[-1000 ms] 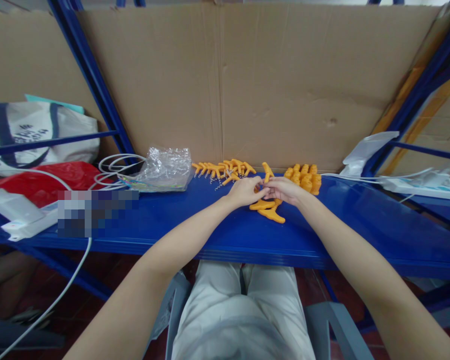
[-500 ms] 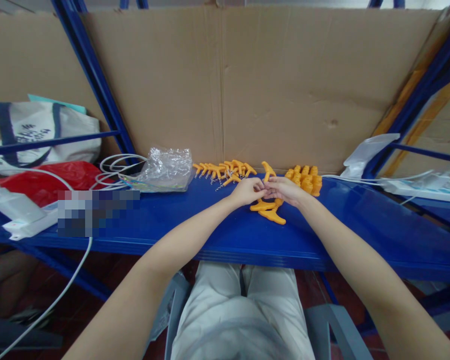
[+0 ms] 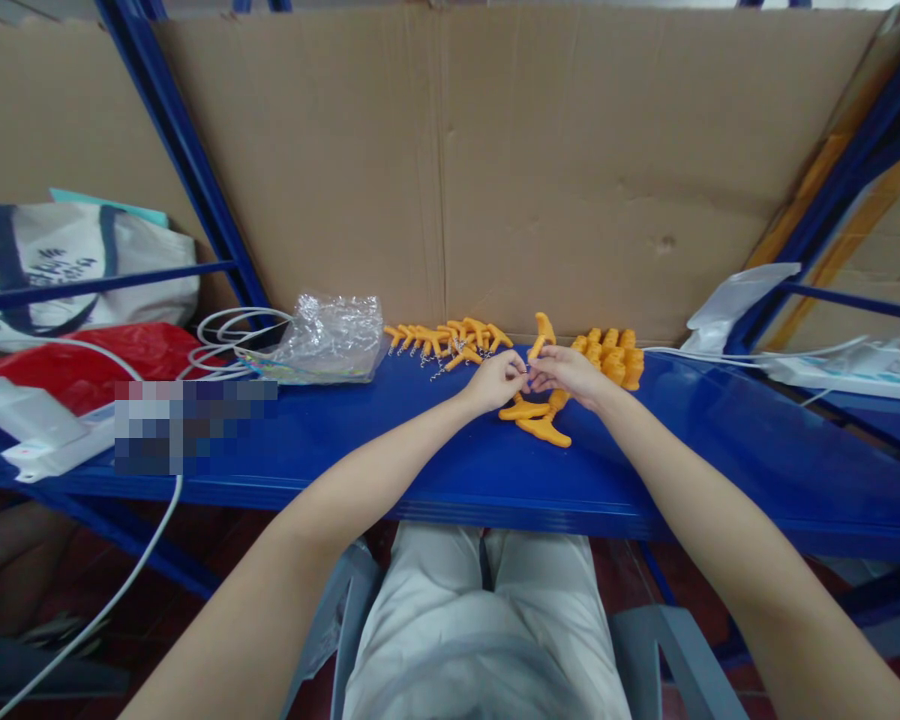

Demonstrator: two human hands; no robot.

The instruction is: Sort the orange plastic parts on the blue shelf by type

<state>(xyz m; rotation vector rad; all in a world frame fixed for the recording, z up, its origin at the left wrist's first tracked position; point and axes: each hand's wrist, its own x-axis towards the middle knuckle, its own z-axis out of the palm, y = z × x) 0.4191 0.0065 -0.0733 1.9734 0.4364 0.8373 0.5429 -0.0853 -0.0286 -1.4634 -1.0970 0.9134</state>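
An orange T-handled corkscrew (image 3: 543,334) stands up at my right hand (image 3: 570,375), whose fingers are closed round its lower end; the metal part is hidden. Beside it, my left hand (image 3: 496,382) is closed in a pinch at that lower end, fingertips almost meeting the right hand's. What the left fingers hold is too small to make out. Just below the hands lie two more orange T-shaped handles, the smaller-looking one (image 3: 523,410) and the nearer one (image 3: 544,431). To the left sits a row of orange corkscrews (image 3: 450,340) with metal spirals showing.
Several orange pieces (image 3: 611,358) stand grouped right of my hands. A clear plastic bag (image 3: 334,340) lies left on the blue shelf (image 3: 420,490). White cables and a power strip (image 3: 60,435) are further left, another strip (image 3: 855,378) at right. Cardboard (image 3: 555,170) closes the back.
The corkscrew's orange handle has shifted slightly up and right and turned a little. My right fingers have changed their grip. The left hand stays nearly in place.
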